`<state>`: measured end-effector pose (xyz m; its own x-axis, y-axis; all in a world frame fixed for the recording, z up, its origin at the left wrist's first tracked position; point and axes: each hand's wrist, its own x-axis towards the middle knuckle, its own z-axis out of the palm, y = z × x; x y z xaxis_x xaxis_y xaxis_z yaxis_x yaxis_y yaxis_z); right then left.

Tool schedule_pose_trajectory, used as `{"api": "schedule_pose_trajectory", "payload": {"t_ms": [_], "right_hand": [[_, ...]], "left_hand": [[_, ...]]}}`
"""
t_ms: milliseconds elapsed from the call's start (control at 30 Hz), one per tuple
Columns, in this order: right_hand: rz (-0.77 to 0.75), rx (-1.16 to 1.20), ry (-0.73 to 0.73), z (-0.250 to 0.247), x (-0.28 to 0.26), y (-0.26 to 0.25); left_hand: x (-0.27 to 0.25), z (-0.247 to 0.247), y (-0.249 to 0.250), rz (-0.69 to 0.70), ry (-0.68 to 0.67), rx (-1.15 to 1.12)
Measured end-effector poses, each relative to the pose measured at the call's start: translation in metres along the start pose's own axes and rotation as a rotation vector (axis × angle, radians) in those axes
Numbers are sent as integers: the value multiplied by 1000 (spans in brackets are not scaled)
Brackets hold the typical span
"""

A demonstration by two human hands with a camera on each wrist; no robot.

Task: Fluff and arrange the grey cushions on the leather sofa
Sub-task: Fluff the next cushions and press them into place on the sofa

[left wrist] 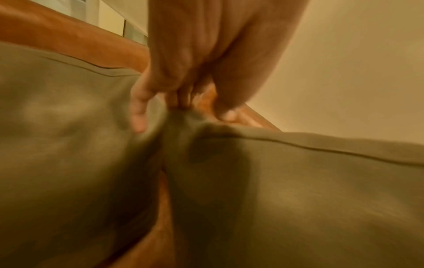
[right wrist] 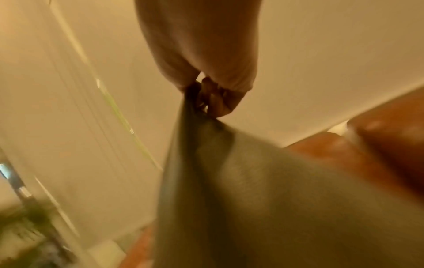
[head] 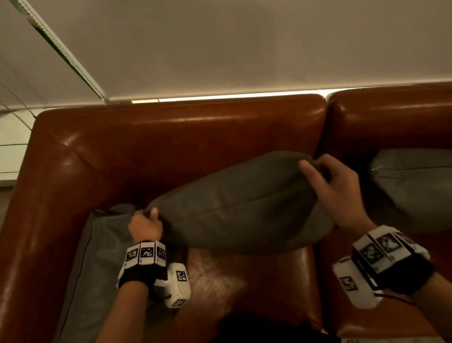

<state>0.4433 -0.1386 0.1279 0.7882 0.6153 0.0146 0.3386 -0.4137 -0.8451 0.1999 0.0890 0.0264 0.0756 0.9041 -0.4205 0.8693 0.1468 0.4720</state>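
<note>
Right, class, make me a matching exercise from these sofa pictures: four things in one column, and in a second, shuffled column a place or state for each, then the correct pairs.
Things
1. middle cushion
2. left cushion
3. right cushion
4. sofa

Places or states
A. shiny brown leather, along the pale wall
B. lies against the sofa's armrest
C. held at its two ends by the left hand and right hand
D. lies on the seat beyond the right hand

Pairs: 1-C, 2-B, 3-D, 4-A
</note>
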Motion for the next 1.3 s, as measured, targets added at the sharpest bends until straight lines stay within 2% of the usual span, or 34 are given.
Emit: {"api": "schedule_pose_trajectory", "payload": {"t_ms": [33,133,167,200,233,300,367,433,467,533,600,633,700,767,833,867,900,967,1000,1033,1067,1133,1167,1233,1300], "right_hand": [[-32,47,-16,17,4,-19],[-132,84,-35,71,18,-65],[-175,61,-56,89,22,-76],[-211,45,-87,106,27,-85],[-233,47,-121,123,32,-89],[-218,89,-222,153,42,-87],[-188,110,-422,178,48,-70],[-210,-84,-637,194,45,-34],[-266,-231,-688,195,39,-10],[-505,-539,-696,187,21,44],[-719,-885,-814,173,-2,94],[-767,-1029,-890,167,-11,114],[-832,-1154,-971,161,-9,145],[-934,-1215,-926,162,13,164],[-1023,-1249,-849,165,42,171],[-1061,-1253,-831,166,56,174],[-1078,-1259,-838,168,66,175],[-1072,-1266,-872,173,76,174],[-1051,-1260,-900,176,76,173],[-1008,-1256,-911,180,73,171],[-950,-1269,-894,183,65,169],[-851,-1331,-867,189,45,167],[-840,-1340,-915,190,35,169],[-951,-1352,-1087,190,21,185],[-1113,-1343,-1148,188,28,199]], "left_hand": [[-6,5,3,35,-111,-25],[-40,8,31,475,-534,-344],[-51,8,41,575,-648,-414],[-56,9,49,634,-656,-428],[-53,11,56,626,-561,-421],[-32,21,58,523,-281,-403],[-5,37,55,394,-88,-256],[19,58,53,228,-41,-133],[29,66,53,141,-30,-129],[45,70,60,18,4,-238],[58,70,65,-10,7,-299],[63,71,64,-11,1,-293],[70,75,62,14,27,-295],[72,79,62,89,104,-357],[69,81,62,225,190,-346],[65,81,63,358,190,-242],[61,82,66,569,162,-35],[57,92,74,1059,69,527],[59,98,82,1160,4,741],[64,103,94,1130,-55,843],[72,107,107,1040,-83,855],[84,112,130,895,-87,839],[87,112,137,869,-83,832],[86,112,139,851,-70,817],[84,109,136,856,-60,804]]}}
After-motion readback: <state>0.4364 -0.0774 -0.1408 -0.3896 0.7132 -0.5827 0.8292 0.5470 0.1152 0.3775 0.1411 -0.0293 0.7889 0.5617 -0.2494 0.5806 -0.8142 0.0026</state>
